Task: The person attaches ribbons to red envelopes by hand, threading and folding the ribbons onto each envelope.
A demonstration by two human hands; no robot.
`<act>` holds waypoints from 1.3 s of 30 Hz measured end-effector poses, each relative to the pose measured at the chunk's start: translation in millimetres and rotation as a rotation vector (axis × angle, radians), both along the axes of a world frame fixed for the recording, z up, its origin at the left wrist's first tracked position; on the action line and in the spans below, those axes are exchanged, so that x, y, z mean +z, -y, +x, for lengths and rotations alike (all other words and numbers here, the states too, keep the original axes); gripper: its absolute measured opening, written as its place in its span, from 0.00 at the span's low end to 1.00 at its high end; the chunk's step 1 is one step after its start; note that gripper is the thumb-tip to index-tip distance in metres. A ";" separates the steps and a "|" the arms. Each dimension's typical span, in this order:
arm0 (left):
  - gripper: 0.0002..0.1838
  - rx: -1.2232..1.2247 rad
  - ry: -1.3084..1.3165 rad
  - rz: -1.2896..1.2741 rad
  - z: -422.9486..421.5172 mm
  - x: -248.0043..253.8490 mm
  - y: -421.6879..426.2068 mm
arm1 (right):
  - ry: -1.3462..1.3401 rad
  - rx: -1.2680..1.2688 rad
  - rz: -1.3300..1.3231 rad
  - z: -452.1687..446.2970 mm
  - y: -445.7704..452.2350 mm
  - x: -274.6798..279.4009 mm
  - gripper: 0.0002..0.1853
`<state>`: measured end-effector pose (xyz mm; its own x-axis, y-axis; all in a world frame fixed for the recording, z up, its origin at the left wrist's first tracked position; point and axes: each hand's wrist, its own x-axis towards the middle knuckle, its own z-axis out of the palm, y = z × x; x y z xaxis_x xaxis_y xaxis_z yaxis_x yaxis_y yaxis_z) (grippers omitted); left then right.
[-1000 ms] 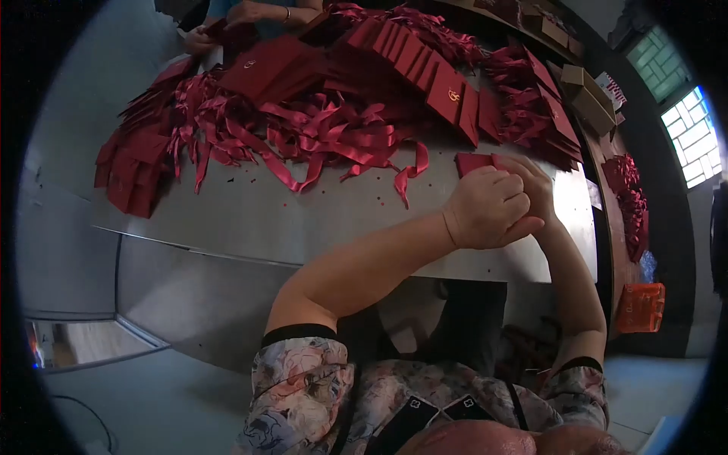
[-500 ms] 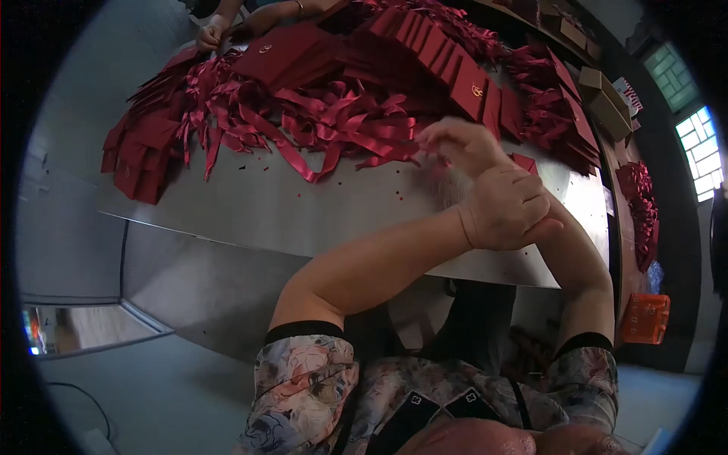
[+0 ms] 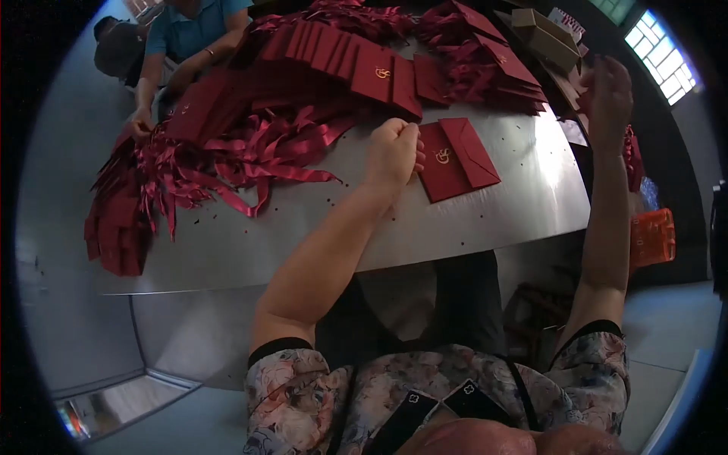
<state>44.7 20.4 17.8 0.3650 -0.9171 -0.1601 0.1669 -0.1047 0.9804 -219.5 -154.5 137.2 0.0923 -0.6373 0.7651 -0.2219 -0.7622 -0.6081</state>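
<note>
A flat dark red paper gift bag (image 3: 462, 163) with a gold emblem and a folded end panel lies on the metal table (image 3: 303, 227). Against its left edge rests my left hand (image 3: 394, 154), fingers curled in; whether anything is inside them is hidden. My right hand (image 3: 609, 95) is raised beyond the table's right side, fingers stretched upward and somewhat blurred, near a cardboard box. Behind my left hand stands a row of similar red bags (image 3: 334, 61). Loose red ribbons (image 3: 258, 152) spill from the bags at left.
A co-worker in a blue top (image 3: 199, 34) handles the bags at far left. More bags with ribbons (image 3: 493, 68) lie at the back right. The cardboard box (image 3: 542, 34) sits behind them. An orange plastic basket (image 3: 654, 236) is at right. Small dark bits dot the table.
My left hand has let go of my right wrist and moved left to the flat bag, which now shows. My right hand has moved right and up. The view has shifted.
</note>
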 end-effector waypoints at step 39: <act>0.09 0.117 -0.349 0.056 12.4 -5.7 -0.1 | -0.374 0.484 0.236 114.7 -62.3 -146.1 0.09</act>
<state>57.1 20.5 12.1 0.3813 -0.8586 -0.3427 0.5044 -0.1174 0.8554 -104.8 -92.2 -8.9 0.6439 -0.6033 0.4705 -0.1161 -0.6849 -0.7193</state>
